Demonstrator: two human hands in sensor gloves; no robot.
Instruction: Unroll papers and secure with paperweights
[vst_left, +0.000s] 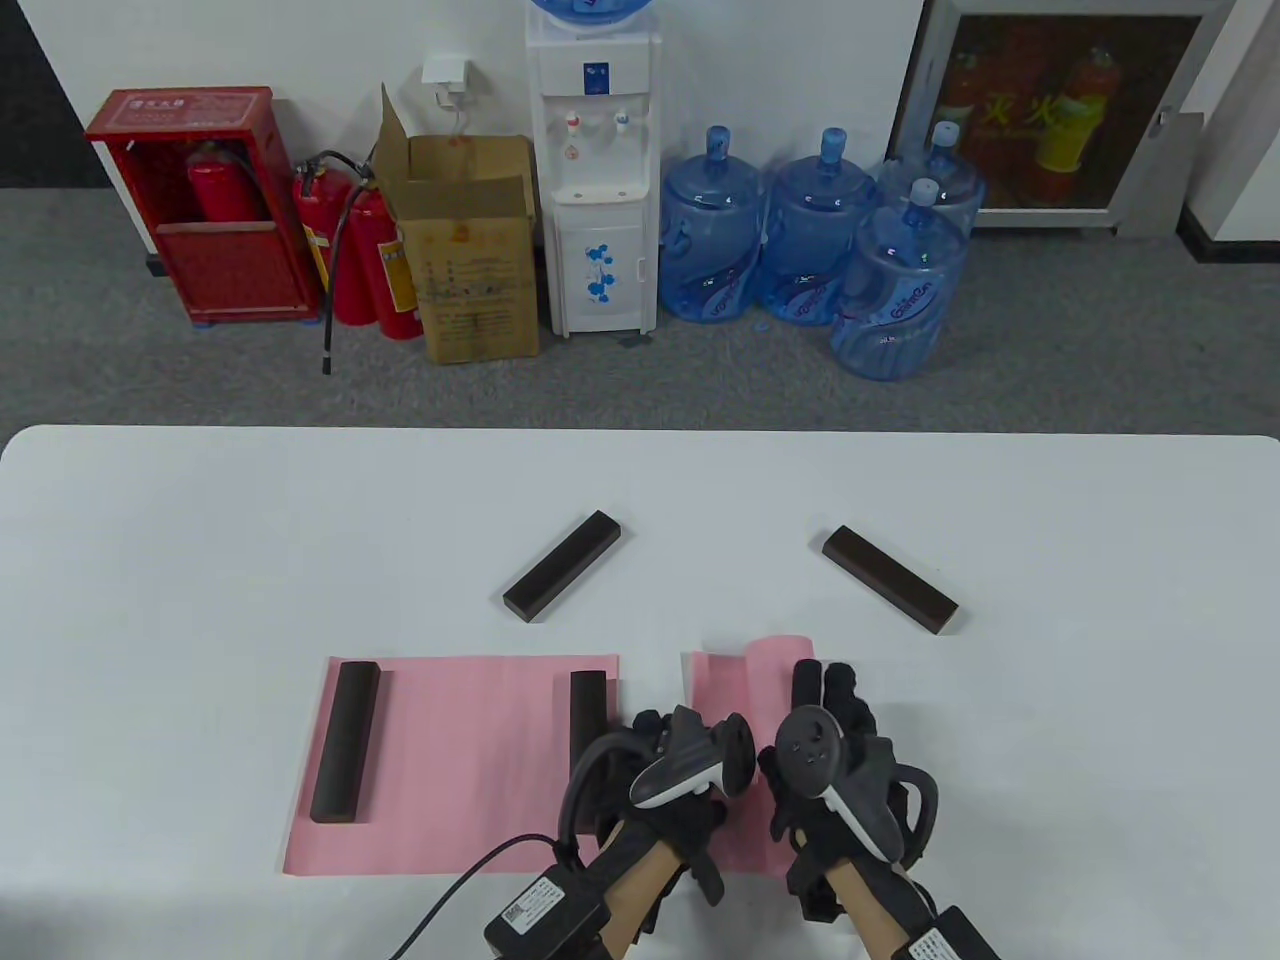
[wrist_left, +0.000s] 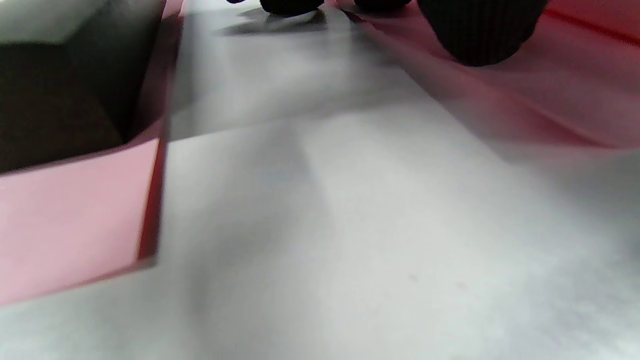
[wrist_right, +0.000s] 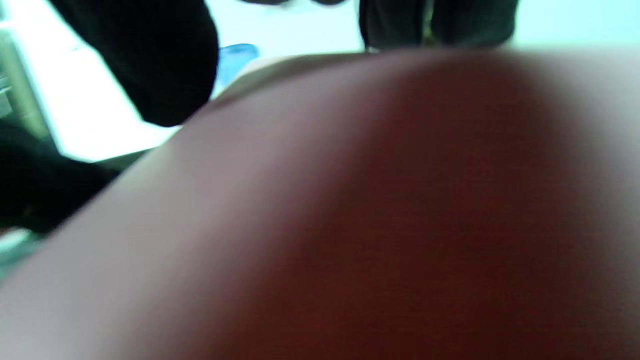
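Note:
A pink paper (vst_left: 450, 770) lies flat at the left, held down by two dark paperweights (vst_left: 345, 740) (vst_left: 588, 700). A second pink paper (vst_left: 715, 690) is partly unrolled just right of it, its roll (vst_left: 775, 655) still curled. My left hand (vst_left: 690, 760) presses on the flat left part of this paper; in the left wrist view its fingertips (wrist_left: 480, 30) touch the pink sheet (wrist_left: 550, 100). My right hand (vst_left: 830, 740) rests on the roll with fingers stretched over it; the roll (wrist_right: 400, 225) fills the right wrist view. Two loose paperweights (vst_left: 563, 565) (vst_left: 889, 579) lie farther back.
The white table (vst_left: 200, 560) ends at a far edge, with carpet beyond it. A water dispenser (vst_left: 595, 170), blue water jugs (vst_left: 810, 230), a cardboard box (vst_left: 470, 250) and fire extinguishers (vst_left: 365, 250) stand on the floor behind it.

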